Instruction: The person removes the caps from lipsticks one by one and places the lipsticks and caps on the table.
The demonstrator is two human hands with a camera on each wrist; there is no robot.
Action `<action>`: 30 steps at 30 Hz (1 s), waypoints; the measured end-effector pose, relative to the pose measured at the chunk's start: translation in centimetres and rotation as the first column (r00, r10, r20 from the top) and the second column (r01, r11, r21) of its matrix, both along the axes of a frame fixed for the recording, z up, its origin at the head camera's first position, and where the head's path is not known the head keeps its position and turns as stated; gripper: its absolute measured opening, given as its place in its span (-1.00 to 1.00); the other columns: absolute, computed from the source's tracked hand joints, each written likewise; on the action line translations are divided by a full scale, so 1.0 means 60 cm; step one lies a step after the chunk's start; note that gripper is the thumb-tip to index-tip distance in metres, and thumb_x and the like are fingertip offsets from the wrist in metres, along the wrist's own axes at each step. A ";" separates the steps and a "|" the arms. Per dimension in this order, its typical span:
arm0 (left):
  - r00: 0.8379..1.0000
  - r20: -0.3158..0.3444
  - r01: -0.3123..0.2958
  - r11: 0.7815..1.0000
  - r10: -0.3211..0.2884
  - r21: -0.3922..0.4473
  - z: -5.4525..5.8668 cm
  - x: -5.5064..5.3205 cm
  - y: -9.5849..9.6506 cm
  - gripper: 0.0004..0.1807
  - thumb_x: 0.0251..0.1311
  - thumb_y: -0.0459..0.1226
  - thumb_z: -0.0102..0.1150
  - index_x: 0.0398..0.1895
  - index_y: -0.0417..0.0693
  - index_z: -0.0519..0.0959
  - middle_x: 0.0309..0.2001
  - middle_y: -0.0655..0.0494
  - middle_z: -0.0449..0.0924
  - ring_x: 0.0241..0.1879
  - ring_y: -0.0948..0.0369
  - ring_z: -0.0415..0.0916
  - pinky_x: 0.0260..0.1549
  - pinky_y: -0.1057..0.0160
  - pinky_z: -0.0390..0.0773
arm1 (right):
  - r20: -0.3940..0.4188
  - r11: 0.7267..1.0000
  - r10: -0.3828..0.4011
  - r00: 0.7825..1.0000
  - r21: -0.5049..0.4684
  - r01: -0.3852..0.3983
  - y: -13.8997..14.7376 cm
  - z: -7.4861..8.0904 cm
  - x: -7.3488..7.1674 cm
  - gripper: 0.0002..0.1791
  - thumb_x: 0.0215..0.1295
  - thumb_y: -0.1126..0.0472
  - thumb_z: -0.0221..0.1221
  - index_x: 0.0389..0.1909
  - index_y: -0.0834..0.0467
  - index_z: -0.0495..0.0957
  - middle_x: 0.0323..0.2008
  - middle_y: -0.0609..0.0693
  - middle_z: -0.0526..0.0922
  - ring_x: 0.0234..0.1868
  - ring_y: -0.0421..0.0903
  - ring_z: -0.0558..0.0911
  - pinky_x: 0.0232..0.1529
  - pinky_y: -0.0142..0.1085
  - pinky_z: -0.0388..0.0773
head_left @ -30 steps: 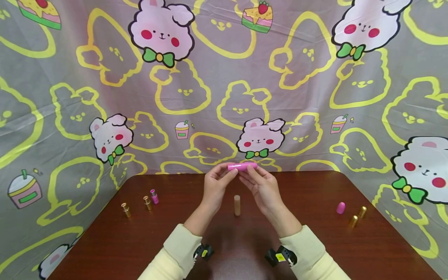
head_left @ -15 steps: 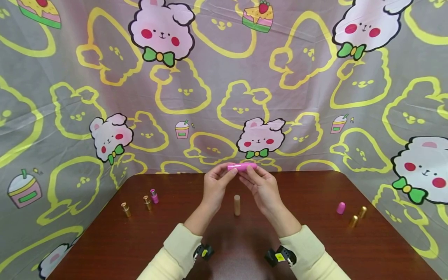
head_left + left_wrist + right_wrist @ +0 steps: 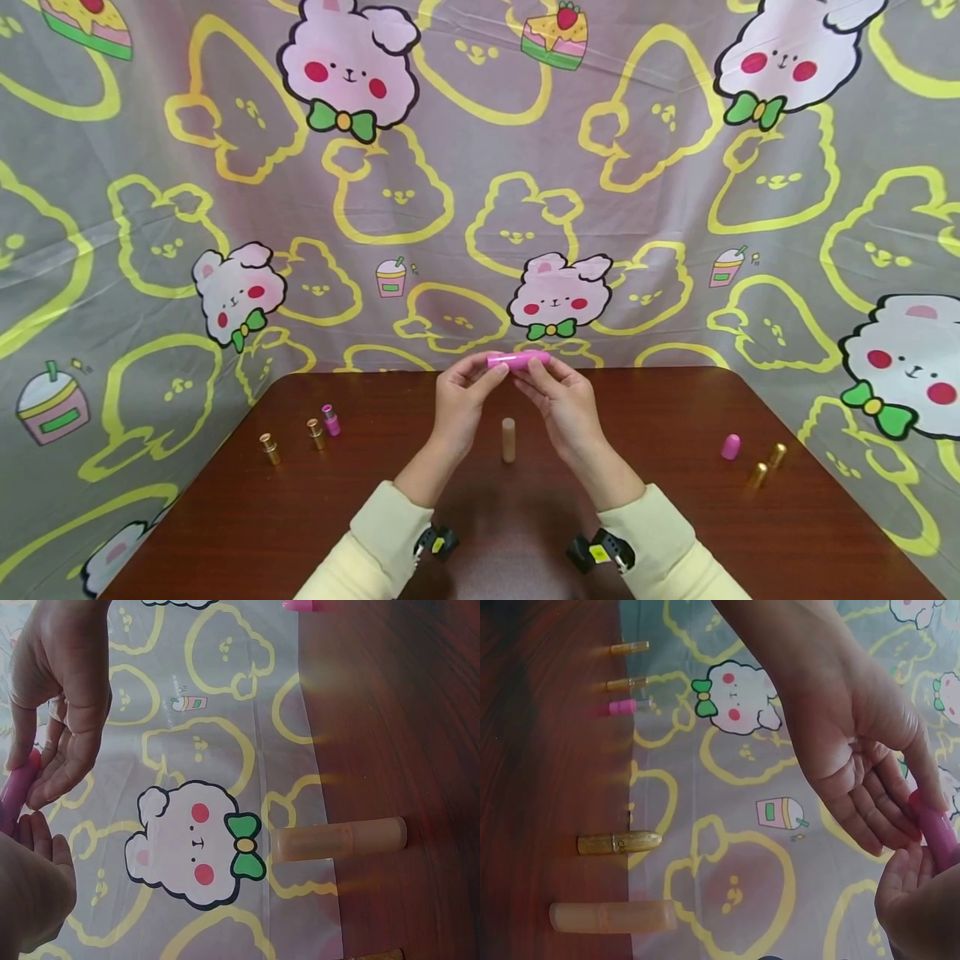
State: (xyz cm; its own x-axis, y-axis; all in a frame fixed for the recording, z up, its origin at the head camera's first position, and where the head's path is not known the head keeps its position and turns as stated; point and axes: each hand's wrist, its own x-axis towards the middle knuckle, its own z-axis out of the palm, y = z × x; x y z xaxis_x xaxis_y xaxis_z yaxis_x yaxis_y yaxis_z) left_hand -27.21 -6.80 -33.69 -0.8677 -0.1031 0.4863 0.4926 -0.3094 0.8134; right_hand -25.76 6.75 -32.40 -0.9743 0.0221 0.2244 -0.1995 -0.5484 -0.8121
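Note:
A closed pink lipstick tube (image 3: pixel 519 361) is held level in the air between both hands. My left hand (image 3: pixel 461 402) pinches its left end between thumb and fingers. At the rounded right end, my right hand (image 3: pixel 561 403) pinches it the same way. The right wrist view shows the left hand (image 3: pixel 847 712) on one end of the pink lipstick (image 3: pixel 939 836). Below the hands, a beige tube (image 3: pixel 508 440) stands upright on the table. Near it stands a gold lipstick (image 3: pixel 620 842), seen in the right wrist view but not visible in the head view.
At the left stand two gold lipstick bases (image 3: pixel 316 434) and a pink lipstick base (image 3: pixel 331 421). A pink cap (image 3: pixel 731 446) and two gold caps (image 3: pixel 758 474) stand at the right. A patterned cloth (image 3: pixel 465 183) hangs round the brown table (image 3: pixel 637 433).

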 end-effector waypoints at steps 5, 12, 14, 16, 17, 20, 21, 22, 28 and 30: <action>1.000 -0.001 -0.011 1.000 0.011 0.000 -0.001 0.001 0.001 -0.71 0.12 -0.46 0.32 -0.12 -0.49 0.60 -0.29 0.05 0.71 -0.26 0.22 0.64 -0.13 0.28 0.60 | 0.001 0.999 -0.022 1.000 0.032 0.022 0.000 -0.001 0.000 -0.64 0.36 0.35 0.14 0.09 0.48 0.48 -0.22 0.04 0.71 -0.14 -0.05 0.71 0.01 -0.17 0.56; 1.000 0.001 -0.023 0.999 0.023 -0.026 -0.001 0.003 0.000 -0.72 0.10 -0.45 0.35 -0.14 -0.46 0.62 -0.29 0.01 0.71 -0.26 0.20 0.65 -0.13 0.26 0.60 | -0.019 0.996 -0.053 0.998 0.067 0.054 0.001 -0.004 0.001 -0.63 0.36 0.39 0.13 0.10 0.53 0.44 -0.23 0.04 0.71 -0.18 -0.07 0.71 -0.01 -0.19 0.57; 1.000 -0.001 -0.027 0.999 0.027 -0.034 -0.002 0.003 0.000 -0.73 0.10 -0.44 0.35 -0.14 -0.45 0.63 -0.29 0.00 0.71 -0.26 0.20 0.65 -0.13 0.26 0.61 | -0.024 0.995 -0.064 0.998 0.077 0.066 0.001 -0.005 0.002 -0.64 0.35 0.39 0.14 0.09 0.53 0.46 -0.24 0.04 0.71 -0.19 -0.07 0.71 -0.01 -0.20 0.57; 1.000 -0.004 -0.030 0.999 0.030 -0.044 -0.003 0.004 -0.001 -0.73 0.10 -0.44 0.35 -0.15 -0.45 0.63 -0.29 -0.01 0.71 -0.27 0.20 0.64 -0.14 0.26 0.61 | -0.027 0.993 -0.075 0.997 0.087 0.077 0.002 -0.005 0.003 -0.66 0.35 0.40 0.14 0.07 0.52 0.48 -0.24 0.04 0.70 -0.20 -0.07 0.71 -0.02 -0.20 0.57; 1.000 -0.005 -0.031 0.998 0.031 -0.047 -0.003 0.004 -0.001 -0.73 0.10 -0.44 0.35 -0.15 -0.44 0.64 -0.29 -0.01 0.71 -0.28 0.20 0.64 -0.15 0.26 0.61 | -0.027 0.993 -0.078 0.997 0.088 0.080 0.002 -0.005 0.003 -0.67 0.35 0.41 0.14 0.07 0.52 0.48 -0.25 0.04 0.70 -0.20 -0.06 0.70 -0.02 -0.20 0.57; 0.999 -0.003 -0.039 0.998 0.039 -0.055 -0.005 0.005 -0.002 -0.74 0.09 -0.44 0.36 -0.15 -0.43 0.64 -0.30 -0.01 0.71 -0.29 0.21 0.63 -0.18 0.30 0.61 | -0.024 0.991 -0.087 0.996 0.096 0.089 0.002 -0.005 0.004 -0.67 0.33 0.41 0.15 0.05 0.52 0.49 -0.26 0.03 0.69 -0.21 -0.05 0.70 -0.03 -0.20 0.58; 0.999 -0.003 -0.043 0.997 0.043 -0.059 -0.005 0.006 -0.002 -0.74 0.09 -0.43 0.36 -0.15 -0.43 0.64 -0.30 -0.01 0.71 -0.30 0.21 0.63 -0.20 0.31 0.60 | -0.024 0.991 -0.090 0.996 0.098 0.092 0.002 -0.005 0.004 -0.68 0.33 0.42 0.15 0.05 0.52 0.49 -0.27 0.03 0.69 -0.21 -0.05 0.70 -0.03 -0.20 0.58; 0.999 -0.003 -0.046 0.997 0.046 -0.060 -0.006 0.007 -0.002 -0.74 0.09 -0.43 0.36 -0.16 -0.42 0.65 -0.30 -0.01 0.71 -0.30 0.22 0.63 -0.23 0.33 0.60 | -0.024 0.990 -0.094 0.995 0.102 0.096 0.003 -0.006 0.005 -0.68 0.33 0.42 0.15 0.04 0.52 0.50 -0.27 0.03 0.69 -0.21 -0.05 0.70 -0.04 -0.21 0.58; 0.999 -0.008 -0.052 0.996 0.051 -0.066 -0.008 0.008 0.000 -0.74 0.09 -0.41 0.37 -0.16 -0.40 0.66 -0.30 -0.02 0.71 -0.32 0.22 0.63 -0.30 0.37 0.57 | -0.057 0.984 -0.122 0.991 0.127 0.129 0.003 -0.006 0.006 -0.67 0.31 0.40 0.19 0.02 0.53 0.51 -0.27 0.03 0.70 -0.23 -0.05 0.70 -0.06 -0.21 0.60; 0.999 -0.007 -0.053 0.997 0.053 -0.063 -0.007 0.009 0.001 -0.74 0.09 -0.42 0.37 -0.16 -0.41 0.66 -0.31 -0.03 0.71 -0.32 0.22 0.63 -0.30 0.37 0.58 | -0.065 0.981 -0.134 0.989 0.131 0.142 0.003 -0.005 0.005 -0.67 0.30 0.39 0.20 0.00 0.53 0.52 -0.28 0.03 0.70 -0.25 -0.06 0.70 -0.06 -0.21 0.60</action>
